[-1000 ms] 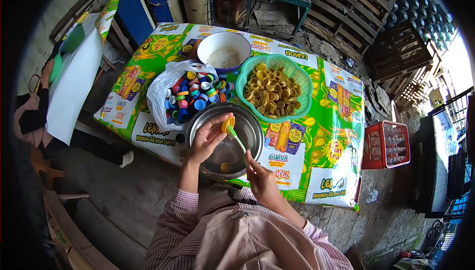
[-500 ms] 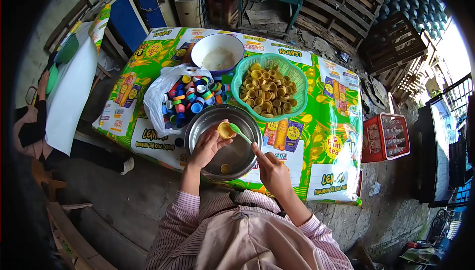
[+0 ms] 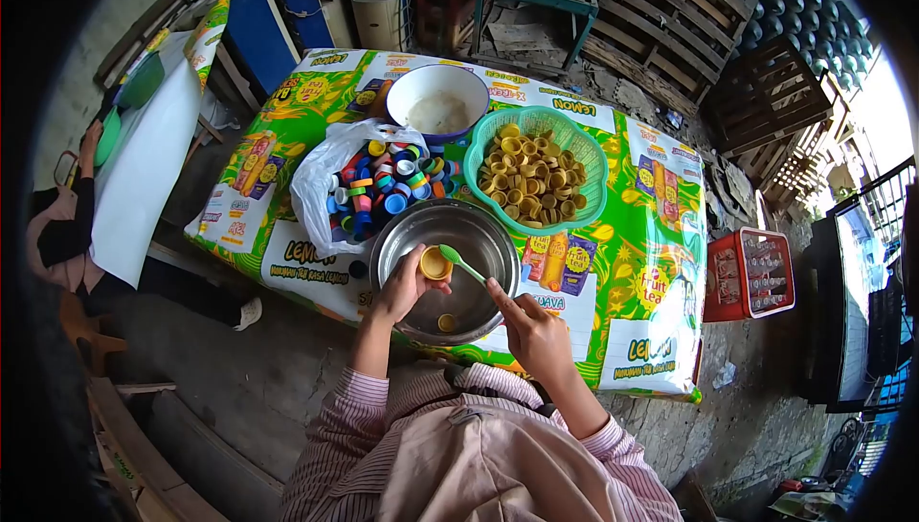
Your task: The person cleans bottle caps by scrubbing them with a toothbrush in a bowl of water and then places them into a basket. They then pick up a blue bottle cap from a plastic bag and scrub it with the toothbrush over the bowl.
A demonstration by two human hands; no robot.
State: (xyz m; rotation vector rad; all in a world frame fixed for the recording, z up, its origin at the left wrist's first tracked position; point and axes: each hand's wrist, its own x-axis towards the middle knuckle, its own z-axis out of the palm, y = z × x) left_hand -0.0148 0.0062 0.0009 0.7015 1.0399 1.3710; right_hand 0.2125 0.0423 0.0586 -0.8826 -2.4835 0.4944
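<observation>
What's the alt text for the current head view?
Left hand holds a yellow cup-shaped piece and right hand a green-tipped spoon at it, above a steel bowl with another piece inside. Behind: bag of colorful bottle caps, white enamel basin, green basket of yellow pieces.

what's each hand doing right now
Left hand: closed on a small round yellow cup, over the steel bowl.
Right hand: closed on a thin light-green plastic spoon, its tip at the cup.
</observation>
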